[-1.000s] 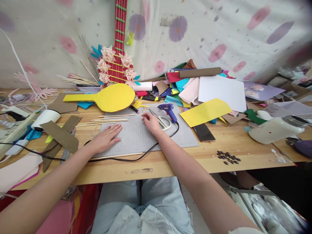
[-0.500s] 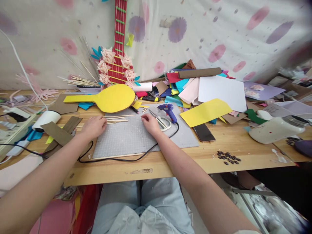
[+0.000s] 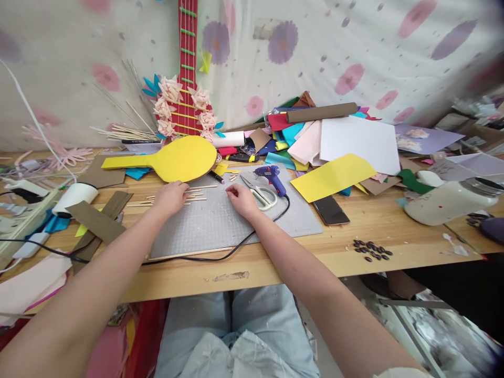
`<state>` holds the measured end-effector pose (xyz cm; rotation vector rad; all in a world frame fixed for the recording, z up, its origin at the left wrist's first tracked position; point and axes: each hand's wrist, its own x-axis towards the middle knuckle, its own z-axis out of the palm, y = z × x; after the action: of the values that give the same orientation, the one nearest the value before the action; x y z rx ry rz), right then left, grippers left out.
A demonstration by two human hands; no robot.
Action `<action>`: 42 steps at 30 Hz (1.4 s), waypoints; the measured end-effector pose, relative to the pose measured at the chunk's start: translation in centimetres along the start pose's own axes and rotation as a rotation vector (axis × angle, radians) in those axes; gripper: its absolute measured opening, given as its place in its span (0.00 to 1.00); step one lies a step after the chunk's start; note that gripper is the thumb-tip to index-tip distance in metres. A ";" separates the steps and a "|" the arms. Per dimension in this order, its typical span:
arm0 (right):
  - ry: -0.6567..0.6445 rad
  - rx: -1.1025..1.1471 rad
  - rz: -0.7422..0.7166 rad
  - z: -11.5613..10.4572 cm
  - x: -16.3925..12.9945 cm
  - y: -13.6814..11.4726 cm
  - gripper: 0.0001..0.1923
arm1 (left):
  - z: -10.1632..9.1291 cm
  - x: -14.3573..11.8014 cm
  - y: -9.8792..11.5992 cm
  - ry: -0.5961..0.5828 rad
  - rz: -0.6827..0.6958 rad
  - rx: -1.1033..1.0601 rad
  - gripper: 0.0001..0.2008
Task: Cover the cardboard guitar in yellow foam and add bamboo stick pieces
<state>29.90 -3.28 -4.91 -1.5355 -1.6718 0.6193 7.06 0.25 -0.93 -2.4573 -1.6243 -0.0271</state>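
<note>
Head view: your left hand (image 3: 170, 197) lies knuckles-up over the wooden sticks (image 3: 197, 192) at the far left corner of the grey cutting mat (image 3: 208, 223); its fingers curl down onto them, and whether any stick is pinched cannot be told. About five sticks show, the rest covered by the hand. Your right hand (image 3: 241, 200) rests on the mat with fingers loosely bent, holding nothing visible, just beside one pair of scissors (image 3: 260, 193) and one blue glue gun (image 3: 271, 177).
</note>
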 end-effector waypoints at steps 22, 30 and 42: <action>-0.015 0.104 -0.018 0.3 0.0 -0.1 0.07 | -0.1 0.2 1.2 0.013 0.278 0.038 0.15; -0.149 0.542 0.063 1.0 0.3 0.1 0.08 | -0.8 0.5 6.5 0.220 0.387 -0.052 0.14; -0.011 0.974 0.302 -1.2 1.2 0.1 0.09 | -1.4 0.8 3.8 0.447 -0.247 -0.410 0.18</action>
<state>30.93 -2.23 -4.05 -1.0298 -0.8759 1.3494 11.02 -0.66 -0.06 -2.2525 -1.8233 -0.9572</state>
